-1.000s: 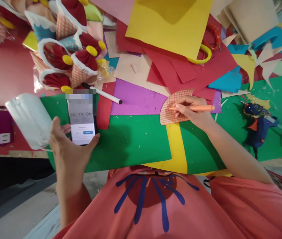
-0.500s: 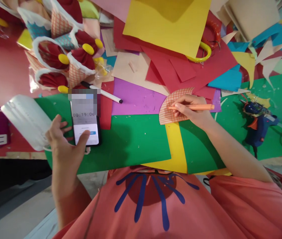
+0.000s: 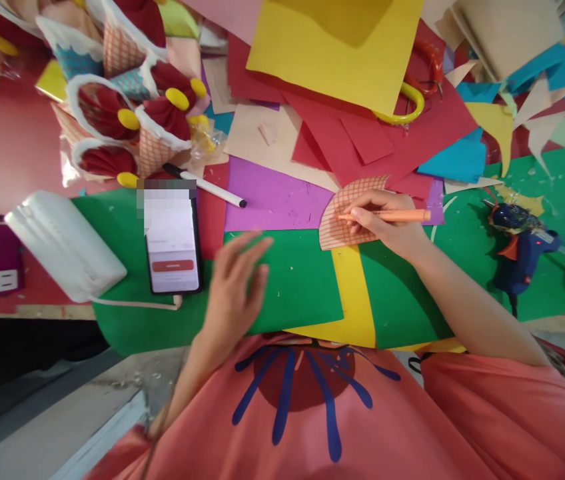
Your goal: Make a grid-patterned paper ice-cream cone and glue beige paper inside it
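An orange marker [image 3: 402,215] is gripped in my right hand [image 3: 380,217], its tip over a curved tan paper piece [image 3: 333,227] drawn with an orange grid. That hand covers much of the piece. My left hand [image 3: 237,280] hovers above the green sheet [image 3: 302,280], fingers apart and holding nothing. Just left of it lies a phone [image 3: 175,240] with its screen lit and a cable plugged into its lower end. A white power bank-like box [image 3: 67,243] sits beyond the phone. Above the phone rests a black-and-white marker [image 3: 220,190].
Several fabric-filled paper cones [image 3: 162,143] crowd the back left. Red sheets [image 3: 357,140], a yellow sheet [image 3: 332,60] and yellow-handled scissors [image 3: 410,107] lie at the back. A blue glue gun [image 3: 522,257] lies at right, with paper scraps [image 3: 542,120] behind it.
My left hand has left the phone and moved right, over the green sheet. The phone's screen shows a different page. My right hand stays in place with the orange marker.
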A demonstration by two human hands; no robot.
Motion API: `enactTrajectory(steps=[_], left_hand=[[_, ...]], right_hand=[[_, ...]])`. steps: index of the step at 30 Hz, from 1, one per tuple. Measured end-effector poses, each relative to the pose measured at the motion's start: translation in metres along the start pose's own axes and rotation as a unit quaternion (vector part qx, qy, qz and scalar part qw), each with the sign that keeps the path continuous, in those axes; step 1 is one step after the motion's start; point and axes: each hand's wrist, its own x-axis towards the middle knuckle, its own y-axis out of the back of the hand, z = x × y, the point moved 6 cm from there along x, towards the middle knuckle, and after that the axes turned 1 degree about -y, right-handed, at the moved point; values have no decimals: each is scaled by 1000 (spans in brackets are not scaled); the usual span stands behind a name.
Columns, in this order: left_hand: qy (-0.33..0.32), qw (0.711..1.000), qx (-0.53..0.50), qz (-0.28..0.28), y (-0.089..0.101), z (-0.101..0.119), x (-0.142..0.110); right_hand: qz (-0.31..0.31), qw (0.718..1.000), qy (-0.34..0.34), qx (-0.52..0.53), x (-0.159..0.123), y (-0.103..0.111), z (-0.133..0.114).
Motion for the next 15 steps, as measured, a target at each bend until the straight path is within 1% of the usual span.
enactTrajectory(steps=[1, 2, 4, 6, 8, 11, 13, 15], left_hand=[[-33, 998, -20, -59, -18, 15, 3], [-83, 991, -35, -104, -33, 31, 6], [-164, 975, -26, -149, -55, 53, 9], [-220, 961, 8, -166, -67, 64, 14], [-235, 952, 26, -194, -73, 65, 18], [-252, 942, 31, -221, -71, 63, 24], [-267, 937, 37, -223, -68, 63, 27], [-287, 932, 51, -214, -65, 64, 30]], right_hand=[[1, 1000, 1, -3, 0, 0, 0], [2, 1000, 3, -5, 0, 0, 0], [3, 1000, 13, -11, -1, 0, 0], [4, 999, 23, -26, -1, 0, -2], [2, 998, 32, -54, -2, 0, -6], [4, 991, 49, -121, -6, 1, -15], [0, 986, 58, -154, -9, 1, -21], [-10, 986, 59, -157, -13, -1, -24]])
